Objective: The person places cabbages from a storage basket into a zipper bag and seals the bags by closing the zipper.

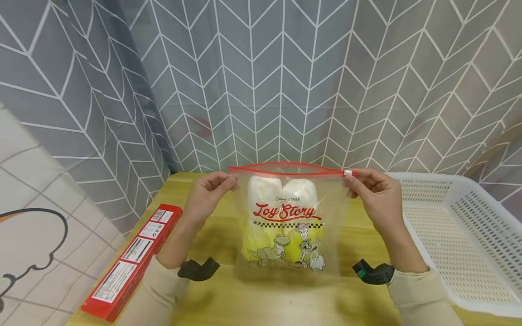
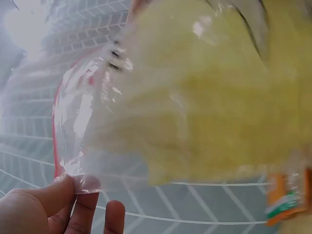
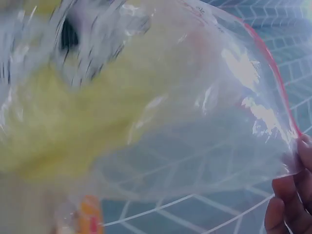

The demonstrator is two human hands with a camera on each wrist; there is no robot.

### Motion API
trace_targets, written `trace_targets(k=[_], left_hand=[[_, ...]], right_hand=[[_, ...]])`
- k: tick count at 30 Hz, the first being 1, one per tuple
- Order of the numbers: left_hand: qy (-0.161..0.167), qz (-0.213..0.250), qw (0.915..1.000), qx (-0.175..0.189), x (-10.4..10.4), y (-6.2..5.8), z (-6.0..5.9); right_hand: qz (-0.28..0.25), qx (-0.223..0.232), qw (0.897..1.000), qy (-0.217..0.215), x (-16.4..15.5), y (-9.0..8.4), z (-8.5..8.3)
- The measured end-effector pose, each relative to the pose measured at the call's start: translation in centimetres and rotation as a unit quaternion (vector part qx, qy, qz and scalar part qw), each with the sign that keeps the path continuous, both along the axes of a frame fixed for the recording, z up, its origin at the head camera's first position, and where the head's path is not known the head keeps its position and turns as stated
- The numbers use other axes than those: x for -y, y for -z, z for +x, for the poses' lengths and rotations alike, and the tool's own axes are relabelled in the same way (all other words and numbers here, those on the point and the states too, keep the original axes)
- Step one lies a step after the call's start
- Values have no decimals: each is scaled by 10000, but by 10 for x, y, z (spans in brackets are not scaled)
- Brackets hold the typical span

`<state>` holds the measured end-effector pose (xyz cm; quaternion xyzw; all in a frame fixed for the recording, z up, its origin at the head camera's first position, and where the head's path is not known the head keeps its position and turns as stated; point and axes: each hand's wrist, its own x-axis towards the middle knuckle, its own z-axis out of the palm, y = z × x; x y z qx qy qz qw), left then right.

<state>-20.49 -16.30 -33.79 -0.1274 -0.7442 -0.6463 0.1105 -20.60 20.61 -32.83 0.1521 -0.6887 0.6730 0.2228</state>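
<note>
A clear zip bag printed "Toy Story", with a red zip strip along its top, stands upright over the wooden table. Inside it are white and yellow soft items. My left hand pinches the bag's top left corner, and my right hand pinches the top right corner beside the white slider. In the left wrist view the bag fills the frame above my fingers. The right wrist view shows the bag close up, with my fingertips at its corner.
A long red box lies along the table's left edge. A white perforated plastic basket stands at the right. A grey curtain with a white chevron pattern hangs behind the table.
</note>
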Motion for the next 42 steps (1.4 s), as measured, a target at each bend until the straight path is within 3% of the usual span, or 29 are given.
trace_targets(k=[4,7,11,17,22,29,32,38,42], left_hand=[[-158,37,9989,-435,1,-16,-1],[-306,228,9967,-713,0,-22,-3],[-364,310,9945,-929,-2,-24,-5],[-374,186,9954,-863,-1,-20,-5],[-324,238,9958,-825,2,-19,1],[-7,649,9914,-1137,7,-25,12],[-52,527,9940,-952,10,-20,9],[-245,25,9997,-40,13,3,-4],[-414,-64,9991,97,13,10,-8]], right_hand=[[-231,-336,9992,2,4,-18,-1],[-413,-550,9976,86,6,-25,-2],[-413,-705,9966,54,9,-29,-4],[-331,-495,9982,117,11,-25,-4],[-335,-304,9986,-260,8,-25,2],[-661,-381,9923,-979,2,-34,17],[-479,-101,9943,-944,3,-27,15],[-53,643,9952,-740,8,3,-1],[-3,687,9961,-562,11,11,-8]])
